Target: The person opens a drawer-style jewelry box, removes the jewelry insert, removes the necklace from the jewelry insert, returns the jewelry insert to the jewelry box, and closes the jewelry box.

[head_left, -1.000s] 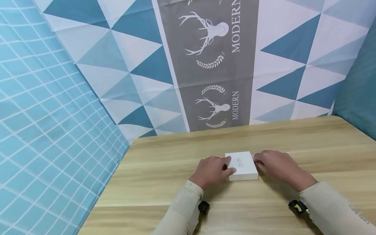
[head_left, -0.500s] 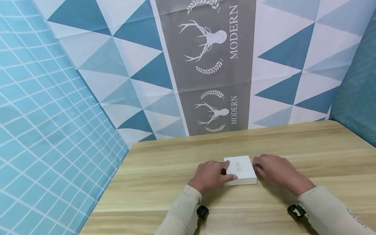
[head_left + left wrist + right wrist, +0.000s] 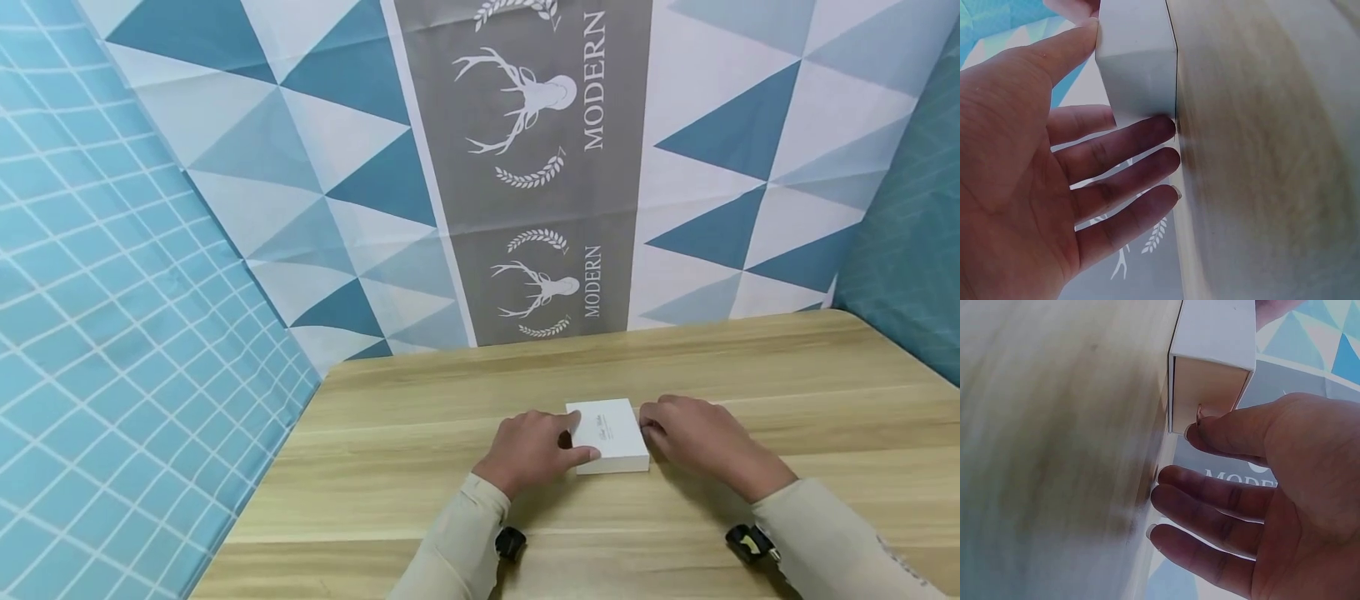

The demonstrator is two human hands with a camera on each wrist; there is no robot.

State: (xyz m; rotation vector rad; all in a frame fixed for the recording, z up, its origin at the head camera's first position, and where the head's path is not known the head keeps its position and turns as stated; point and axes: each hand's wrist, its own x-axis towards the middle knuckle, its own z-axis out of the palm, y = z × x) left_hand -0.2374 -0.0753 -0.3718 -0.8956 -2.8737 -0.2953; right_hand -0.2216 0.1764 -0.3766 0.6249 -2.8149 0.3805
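Note:
A white box (image 3: pixel 611 432) with small lettering on its lid lies flat on the table. From its left, my left hand (image 3: pixel 528 450) steadies it, thumb and index fingertip on the top edges. The left wrist view shows the fingers of this hand nearly straight, the middle fingertip at the box's end face (image 3: pixel 1141 87). At the opposite end, my right hand (image 3: pixel 693 437) pinches a small ribbon tab (image 3: pixel 1199 414) between thumb and index finger. That tab comes out of a tan inner face (image 3: pixel 1200 381), framed by the white outer sleeve. The other right fingers reach out loosely below.
The wood-grain table (image 3: pixel 420 450) spreads around both hands. Behind it hangs a patterned cloth (image 3: pixel 555 167) with triangles and deer heads, and a blue grid cloth (image 3: pixel 135 333) is at the left. A dark device (image 3: pixel 750 543) sits under the right cuff.
My left thumb has slid slightly toward the box's near edge. The head view has shifted a little; the box and right hand stay much as before.

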